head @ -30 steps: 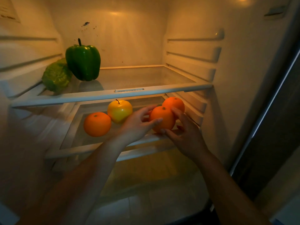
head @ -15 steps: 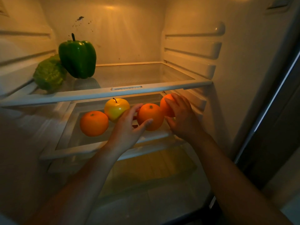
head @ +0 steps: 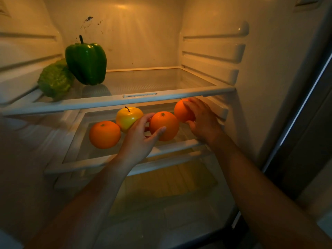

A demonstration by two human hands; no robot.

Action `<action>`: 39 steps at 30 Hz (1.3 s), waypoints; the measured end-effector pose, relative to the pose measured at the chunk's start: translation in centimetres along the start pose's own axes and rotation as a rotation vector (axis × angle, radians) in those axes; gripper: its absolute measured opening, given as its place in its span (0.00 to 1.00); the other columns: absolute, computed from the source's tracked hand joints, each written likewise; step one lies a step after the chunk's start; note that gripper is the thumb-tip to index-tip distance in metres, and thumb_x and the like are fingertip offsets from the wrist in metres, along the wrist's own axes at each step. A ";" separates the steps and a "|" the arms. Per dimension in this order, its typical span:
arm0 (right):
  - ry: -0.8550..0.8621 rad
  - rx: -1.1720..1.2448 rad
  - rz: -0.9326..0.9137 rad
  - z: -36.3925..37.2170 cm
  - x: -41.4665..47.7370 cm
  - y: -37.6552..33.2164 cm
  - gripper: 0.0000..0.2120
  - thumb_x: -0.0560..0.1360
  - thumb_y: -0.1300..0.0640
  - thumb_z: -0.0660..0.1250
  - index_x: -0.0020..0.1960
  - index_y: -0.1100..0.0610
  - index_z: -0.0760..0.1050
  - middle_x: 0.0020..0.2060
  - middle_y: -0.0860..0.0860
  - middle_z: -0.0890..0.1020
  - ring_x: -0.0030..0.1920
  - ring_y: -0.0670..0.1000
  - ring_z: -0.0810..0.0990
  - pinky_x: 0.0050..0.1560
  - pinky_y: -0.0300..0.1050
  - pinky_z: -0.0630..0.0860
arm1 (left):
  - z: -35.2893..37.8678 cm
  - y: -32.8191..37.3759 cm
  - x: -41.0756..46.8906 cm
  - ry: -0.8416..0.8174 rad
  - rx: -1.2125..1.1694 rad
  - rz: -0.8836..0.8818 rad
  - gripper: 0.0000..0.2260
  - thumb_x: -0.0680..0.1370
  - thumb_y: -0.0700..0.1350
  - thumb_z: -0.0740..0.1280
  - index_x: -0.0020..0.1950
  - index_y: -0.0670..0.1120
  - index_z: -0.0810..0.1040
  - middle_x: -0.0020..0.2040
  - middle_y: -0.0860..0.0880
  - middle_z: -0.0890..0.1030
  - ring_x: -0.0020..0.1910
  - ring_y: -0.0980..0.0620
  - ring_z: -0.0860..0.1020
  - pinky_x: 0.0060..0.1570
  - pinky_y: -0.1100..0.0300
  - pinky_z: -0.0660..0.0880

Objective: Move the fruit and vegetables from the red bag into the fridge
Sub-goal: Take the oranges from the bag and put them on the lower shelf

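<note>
Two oranges on the lower shelf (head: 89, 162) of the fridge (head: 269, 69) each have a hand on them. The left hand (head: 138, 139) is curled round the middle orange (head: 165, 125) from its left and near side, with the thumb lying across the near face of the fruit and the fingers bent round its left flank. The right hand (head: 203, 121) grips the right orange (head: 181, 112) from the right, fingers over the top and thumb underneath. That fruit sits farther back than the middle one and just beside it, close under the front rail of the upper shelf (head: 140, 97).

Whether the two held oranges touch each other cannot be told, and neither can whether the right one rests on the glass or is lifted. The right fingers cover much of the right orange, and the left hand hides the right edge of the yellow apple (head: 127, 116). Both forearms are cut off at the bottom edge. The light is dim and amber, so fine surface detail is lost.

The left orange (head: 104, 134) lies free near the front left of the lower shelf, touching or nearly touching the apple behind it. All three oranges are smooth, round and bright orange, and two show a small green stem mark on top. The apple is glossy yellow with a dark stalk. On the upper shelf at the left stands a shiny green pepper (head: 86, 63), tilted, with a leafy green vegetable (head: 53, 80) against its left side.
</note>
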State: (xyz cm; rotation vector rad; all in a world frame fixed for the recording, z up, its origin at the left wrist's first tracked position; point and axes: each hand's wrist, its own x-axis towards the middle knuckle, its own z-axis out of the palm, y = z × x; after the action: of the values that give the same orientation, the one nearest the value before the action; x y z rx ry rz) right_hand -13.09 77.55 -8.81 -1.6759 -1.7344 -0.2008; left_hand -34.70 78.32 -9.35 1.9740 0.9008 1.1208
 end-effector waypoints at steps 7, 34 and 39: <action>0.101 0.130 -0.101 -2.3 -4.8 -1.4 0.32 0.67 0.62 0.74 0.68 0.57 0.67 0.65 0.56 0.72 0.64 0.53 0.71 0.61 0.48 0.71 | 0.4 0.0 0.5 -0.011 0.001 0.007 0.20 0.71 0.53 0.70 0.60 0.59 0.68 0.59 0.54 0.74 0.57 0.56 0.74 0.47 0.66 0.73; 0.095 0.154 0.044 -2.2 -5.6 -1.8 0.33 0.65 0.58 0.76 0.67 0.53 0.67 0.65 0.54 0.70 0.64 0.54 0.69 0.57 0.56 0.74 | 3.3 0.0 1.2 -0.026 0.235 0.181 0.18 0.77 0.51 0.63 0.67 0.50 0.71 0.64 0.50 0.73 0.61 0.55 0.72 0.57 0.58 0.72; 0.162 0.058 0.082 -1.9 -6.0 -1.4 0.33 0.65 0.56 0.75 0.67 0.54 0.67 0.64 0.56 0.71 0.62 0.58 0.71 0.55 0.58 0.74 | 2.5 -0.4 0.9 -0.003 0.517 0.314 0.18 0.77 0.49 0.65 0.66 0.48 0.73 0.63 0.48 0.74 0.62 0.51 0.71 0.57 0.61 0.68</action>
State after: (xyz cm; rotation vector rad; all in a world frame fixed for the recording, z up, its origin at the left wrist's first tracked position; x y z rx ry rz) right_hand -14.17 71.41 -10.35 -1.6387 -1.5354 -0.2396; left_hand -32.22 78.67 -10.29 2.6100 0.9723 1.1311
